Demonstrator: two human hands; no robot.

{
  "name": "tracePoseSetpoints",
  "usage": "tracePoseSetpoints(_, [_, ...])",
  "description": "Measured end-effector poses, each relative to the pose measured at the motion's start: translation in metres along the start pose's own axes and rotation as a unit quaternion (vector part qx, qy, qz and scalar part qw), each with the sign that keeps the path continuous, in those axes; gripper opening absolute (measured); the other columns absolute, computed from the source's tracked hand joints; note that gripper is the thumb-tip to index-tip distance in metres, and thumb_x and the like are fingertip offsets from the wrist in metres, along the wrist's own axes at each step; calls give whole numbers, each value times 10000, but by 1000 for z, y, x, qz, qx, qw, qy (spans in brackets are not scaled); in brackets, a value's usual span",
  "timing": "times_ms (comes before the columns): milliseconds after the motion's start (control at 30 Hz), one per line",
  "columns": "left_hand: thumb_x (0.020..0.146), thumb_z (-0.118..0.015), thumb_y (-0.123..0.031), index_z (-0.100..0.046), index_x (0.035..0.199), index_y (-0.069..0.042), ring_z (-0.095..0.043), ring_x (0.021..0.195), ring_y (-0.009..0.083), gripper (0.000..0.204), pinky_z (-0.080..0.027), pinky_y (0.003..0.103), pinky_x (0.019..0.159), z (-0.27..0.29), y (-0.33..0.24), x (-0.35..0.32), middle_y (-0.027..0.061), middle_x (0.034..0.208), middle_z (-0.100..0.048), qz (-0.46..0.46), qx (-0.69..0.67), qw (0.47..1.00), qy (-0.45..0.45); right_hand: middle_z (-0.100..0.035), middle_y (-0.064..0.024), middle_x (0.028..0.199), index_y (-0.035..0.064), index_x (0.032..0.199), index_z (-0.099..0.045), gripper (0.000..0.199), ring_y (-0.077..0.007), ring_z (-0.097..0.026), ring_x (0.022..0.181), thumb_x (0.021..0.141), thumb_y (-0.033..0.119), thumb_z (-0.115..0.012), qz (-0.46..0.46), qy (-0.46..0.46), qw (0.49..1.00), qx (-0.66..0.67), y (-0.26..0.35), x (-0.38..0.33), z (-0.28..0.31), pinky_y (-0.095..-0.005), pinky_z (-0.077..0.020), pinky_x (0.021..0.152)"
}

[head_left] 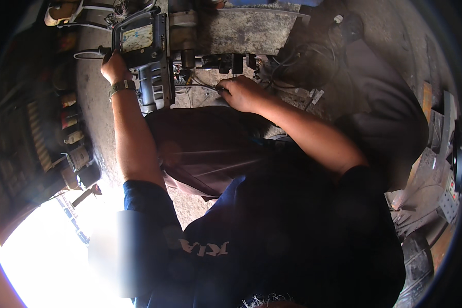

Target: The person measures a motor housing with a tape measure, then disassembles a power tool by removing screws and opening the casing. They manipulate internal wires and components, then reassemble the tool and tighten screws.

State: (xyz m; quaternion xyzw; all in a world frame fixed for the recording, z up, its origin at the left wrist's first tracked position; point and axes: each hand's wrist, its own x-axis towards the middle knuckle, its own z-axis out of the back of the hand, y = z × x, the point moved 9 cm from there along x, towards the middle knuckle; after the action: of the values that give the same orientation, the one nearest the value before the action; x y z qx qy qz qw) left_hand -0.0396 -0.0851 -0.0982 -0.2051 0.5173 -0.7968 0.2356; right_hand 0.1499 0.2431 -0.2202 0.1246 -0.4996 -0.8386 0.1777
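A dark grey housing (154,77) stands at the upper left, with ribs along its lower part. Its upper part frames a stained, yellowish panel (137,38). My left hand (115,68) is closed on the housing's left edge, and its fingertips are partly hidden. Beside it, a pale wire loop (87,55) sticks out to the left. My right hand (240,93) is closed in a pinch around the end of a thin dark rod or cable (197,85). That piece runs left toward the housing's right side; I cannot tell whether it is stiff.
A worn metal slab (251,32) and a brown cylindrical part (183,25) lie beyond my hands. Tangled cables (305,59) spread to their right. Cans and small containers (71,120) line the left side. Boards and a power strip (449,200) are at the far right.
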Motion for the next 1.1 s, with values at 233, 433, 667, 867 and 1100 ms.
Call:
tracePoseSetpoints(233, [934,-722,-229,-741,1114,50,-696,896,205,334,-547,370,778,-7,-18,-19,118,1070,-761,22,63,998,-14,-733,-236,944,46,1113,-730,263,-429,-708,929,941,227,-647,-36,-53,998,-11,6,-2,53,-508,-564,855])
tracePoseSetpoints(433, [964,-699,-205,-725,1184,44,-688,930,203,334,-528,331,822,-6,-11,2,108,1078,-762,-34,29,999,16,-778,-134,967,117,1220,-713,292,-244,-744,811,1029,315,-616,-92,-191,977,-7,-13,23,172,-397,-587,816])
tracePoseSetpoints(667, [968,-713,-245,-725,1185,40,-658,897,165,359,-517,318,810,-2,1,7,90,1057,-754,-13,5,999,49,-763,-171,1023,116,1131,-755,271,-345,-742,992,948,306,-692,-124,-409,890,-158,-33,14,360,-431,-584,899])
tracePoseSetpoints(867, [964,-723,-264,-726,1198,27,-659,907,164,373,-516,312,823,-4,5,18,95,1063,-756,-20,-6,998,55,-744,-223,1068,78,1199,-716,308,-375,-720,1048,976,286,-677,-151,-210,899,-354,-15,23,367,-448,-560,927])
tracePoseSetpoints(1100, [978,-710,-309,-732,1177,24,-634,847,156,389,-507,317,772,0,-8,18,79,1013,-758,-49,38,997,52,-730,-237,1135,133,1462,-530,542,-391,-685,1147,976,329,-672,-207,-320,870,-313,-41,22,420,-468,-535,1032])
